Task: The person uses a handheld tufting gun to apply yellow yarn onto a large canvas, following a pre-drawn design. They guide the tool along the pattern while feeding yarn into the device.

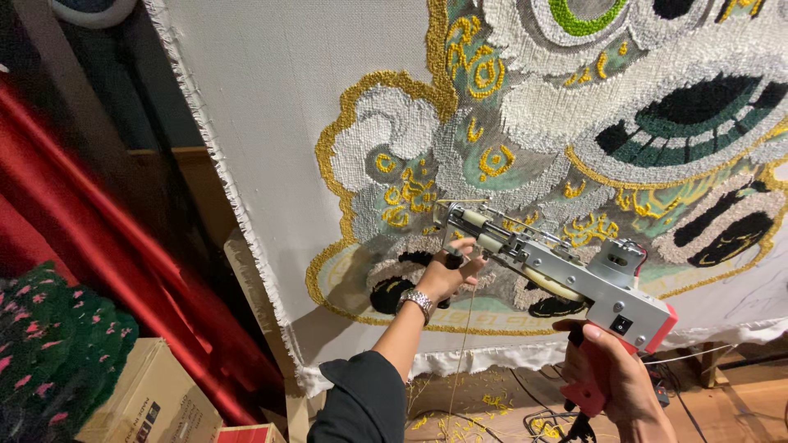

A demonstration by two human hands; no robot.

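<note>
Tufting gun [566, 283], a rigid metal tool we judge fairly heavy, sits nose-first against the stretched cloth [279, 123] at 5 o'clock of the frame, so we grip it at 2 points: right hand [607, 373] closed around the red rear handle, left hand [447, 275] wrapped on the black front grip.

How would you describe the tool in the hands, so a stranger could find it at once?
Start at the big white cloth with a tufted mask design. Against its lower middle lies a silver metal tufting gun, held by left hand and right hand. Only it has a red handle.
</note>
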